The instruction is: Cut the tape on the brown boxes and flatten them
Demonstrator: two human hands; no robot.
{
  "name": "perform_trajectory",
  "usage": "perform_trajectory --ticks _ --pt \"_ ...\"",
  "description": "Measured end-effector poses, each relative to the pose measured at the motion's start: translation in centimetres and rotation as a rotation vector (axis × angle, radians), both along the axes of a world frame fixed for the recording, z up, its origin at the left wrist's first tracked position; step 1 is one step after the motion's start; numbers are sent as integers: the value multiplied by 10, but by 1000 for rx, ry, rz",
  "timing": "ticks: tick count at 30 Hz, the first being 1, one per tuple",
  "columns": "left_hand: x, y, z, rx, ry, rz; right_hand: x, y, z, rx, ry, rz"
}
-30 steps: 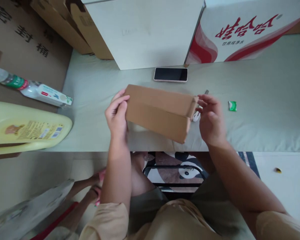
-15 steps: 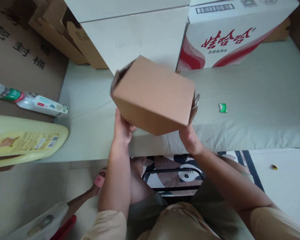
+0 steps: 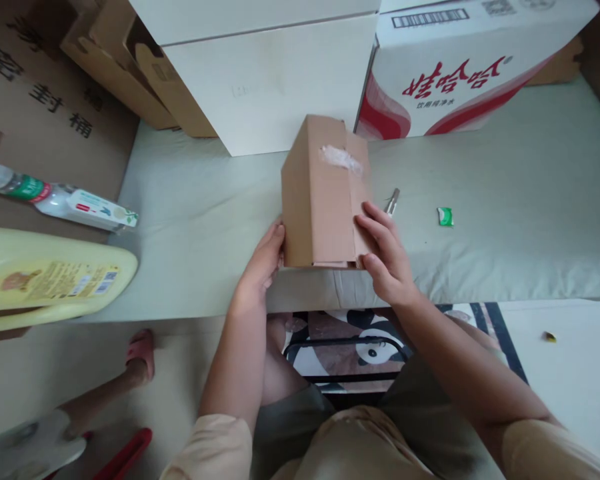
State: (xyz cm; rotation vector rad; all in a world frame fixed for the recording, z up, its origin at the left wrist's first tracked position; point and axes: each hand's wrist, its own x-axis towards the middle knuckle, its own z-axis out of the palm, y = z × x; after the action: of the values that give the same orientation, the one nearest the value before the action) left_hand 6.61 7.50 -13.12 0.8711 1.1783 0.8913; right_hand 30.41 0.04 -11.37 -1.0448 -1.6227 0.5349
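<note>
A small brown cardboard box [image 3: 320, 193] stands on end on the pale grey-green padded surface [image 3: 505, 220], its closed flaps with a patch of old tape facing up. My left hand [image 3: 263, 263] presses flat against the box's left side near the bottom. My right hand [image 3: 385, 257] lies on the flaps at the right, fingers spread across the seam. Both hands hold the box between them.
A small metal tool [image 3: 393, 200] and a green packet [image 3: 445, 216] lie right of the box. A white carton [image 3: 265, 73] and a red-and-white carton [image 3: 460, 73] stand behind. A plastic bottle [image 3: 60, 197] and a yellow container [image 3: 50, 280] lie at left. Another person's foot in a pink slipper [image 3: 141, 347] rests on the floor.
The box was lifted and turned in the air, then set down on end with its flaps up. The phone seen behind it a second ago is now hidden. The pink slipper shifted left.
</note>
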Motion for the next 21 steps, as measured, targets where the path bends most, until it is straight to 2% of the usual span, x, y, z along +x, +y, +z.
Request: perform_trajectory --ticks 4,6,7,8,9,11,12,13,15,17,18,19,21 --pt "2 -4 4 -216 95 -201 4 1 0 -21 101 -9" --pt "1 -4 3 -225 216 -306 7 2 -1 -32 118 10" --pt "0 -3 1 -162 304 -300 8 3 -2 -39 112 26" --pt "-1 -1 -1 -46 390 -226 8 3 -2 -46 99 44" --pt "-2 1 -2 112 452 -98 7 4 -2 -52 82 63" --pt "-5 5 -4 471 453 203 3 4 -1 -54 50 119" --pt "-7 7 -3 635 416 304 0 4 1 -53 36 166" --pt "-9 10 -3 777 386 337 -3 3 2 -55 25 221" --pt "-13 13 -1 976 406 265 -9 2 4 -75 14 325" --pt "-16 16 1 1079 487 192 -10 1 5 -129 26 363" --pt "-17 17 1 1104 520 179 -9 2 4 -164 39 321" --pt "-18 17 1 1116 540 180 -5 4 3 -207 39 223" --pt "-19 18 0 1125 560 185 4 10 0 -327 -59 -95"
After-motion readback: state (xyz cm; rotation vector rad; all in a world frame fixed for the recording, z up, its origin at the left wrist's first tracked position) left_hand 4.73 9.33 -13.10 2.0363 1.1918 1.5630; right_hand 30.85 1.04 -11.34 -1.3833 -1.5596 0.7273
